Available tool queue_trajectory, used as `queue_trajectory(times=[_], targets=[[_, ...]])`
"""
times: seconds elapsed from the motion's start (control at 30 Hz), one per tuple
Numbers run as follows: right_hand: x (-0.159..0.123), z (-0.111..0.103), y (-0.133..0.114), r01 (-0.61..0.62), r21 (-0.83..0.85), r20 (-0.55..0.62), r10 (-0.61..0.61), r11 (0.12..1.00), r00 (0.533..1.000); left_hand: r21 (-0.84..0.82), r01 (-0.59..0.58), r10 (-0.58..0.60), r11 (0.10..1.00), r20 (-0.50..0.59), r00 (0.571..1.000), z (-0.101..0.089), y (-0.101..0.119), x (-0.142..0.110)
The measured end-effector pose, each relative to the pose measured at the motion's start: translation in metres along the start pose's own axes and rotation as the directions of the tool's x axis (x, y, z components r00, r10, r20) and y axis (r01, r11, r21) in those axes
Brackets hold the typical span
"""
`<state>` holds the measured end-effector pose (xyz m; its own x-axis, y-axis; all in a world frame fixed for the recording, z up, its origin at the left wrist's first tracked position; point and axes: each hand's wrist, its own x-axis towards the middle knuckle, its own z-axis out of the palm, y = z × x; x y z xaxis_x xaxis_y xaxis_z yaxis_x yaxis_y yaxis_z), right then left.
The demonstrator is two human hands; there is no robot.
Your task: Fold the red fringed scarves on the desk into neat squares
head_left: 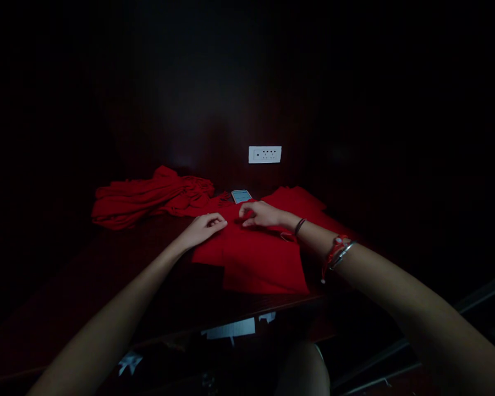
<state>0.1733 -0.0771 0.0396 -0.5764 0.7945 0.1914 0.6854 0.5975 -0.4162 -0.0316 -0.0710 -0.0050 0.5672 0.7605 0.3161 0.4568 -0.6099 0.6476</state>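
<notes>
A red cloth [256, 256] lies folded flat on a dark wooden table [107, 275] in front of me. My left hand [204, 227] rests on the cloth's far left corner with fingers curled in a pinch on the fabric. My right hand [262, 214] pinches the cloth's far edge a little to the right, fingers bent. My right wrist wears a dark band, a red string and a metal bangle [338, 254].
A crumpled heap of red cloth [148, 198] lies at the back left. More red cloth [299, 201] sits at the back right. A phone [241, 196] lies between them. A white wall socket [264, 154] is on the dark wall. Paper scraps [231, 329] show below the table edge.
</notes>
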Motion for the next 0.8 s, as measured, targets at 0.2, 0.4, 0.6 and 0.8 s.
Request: queue_trajectory(times=[0.2, 0.4, 0.6, 0.8], targets=[[-0.089, -0.025, 0.017, -0.074, 0.161, -0.393, 0.133, 0.984, 0.91, -0.002, 0.103, -0.103, 0.995, 0.035, 0.994, 0.034, 0.007, -0.002], [-0.166, 0.023, -0.001, -0.248, 0.079, -0.437, 0.257, 0.966, 0.862, -0.025, 0.125, -0.123, 0.992, 0.071, 0.99, 0.035, -0.01, 0.002], [-0.154, 0.061, -0.018, -0.481, -0.012, -0.514, 0.407, 0.877, 0.755, 0.12, 0.116, -0.127, 0.986, 0.087, 0.988, 0.035, -0.005, 0.0], [-0.136, 0.066, -0.016, -0.54, 0.011, -0.516, 0.467, 0.842, 0.718, 0.107, 0.153, -0.162, 0.982, 0.087, 0.983, 0.037, -0.012, 0.001]])
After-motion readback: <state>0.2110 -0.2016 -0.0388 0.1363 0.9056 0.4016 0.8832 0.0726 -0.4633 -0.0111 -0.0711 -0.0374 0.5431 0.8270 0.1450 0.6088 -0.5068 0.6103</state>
